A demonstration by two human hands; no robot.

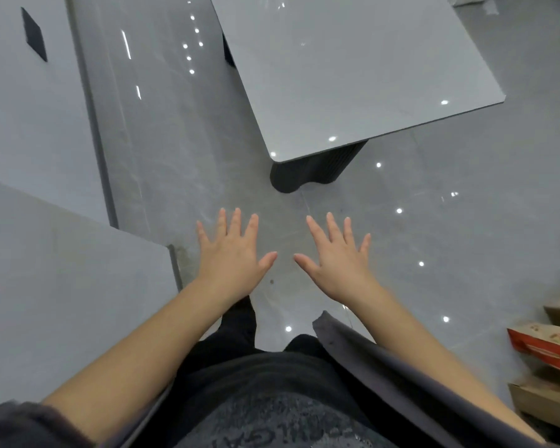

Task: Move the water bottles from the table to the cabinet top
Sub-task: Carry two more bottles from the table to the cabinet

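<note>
My left hand and my right hand are stretched out side by side over the glossy grey floor, palms down, fingers spread, holding nothing. A grey glossy table with a dark ribbed base stands ahead at the upper right, and the part of its top in view is bare. No water bottle shows in this view. A pale grey flat surface fills the lower left beside my left arm; whether it is the cabinet top I cannot tell.
A grey wall with a dark rectangular patch rises at the upper left. Red and brown cardboard boxes are stacked at the lower right edge. Shiny floor runs between the wall and the table.
</note>
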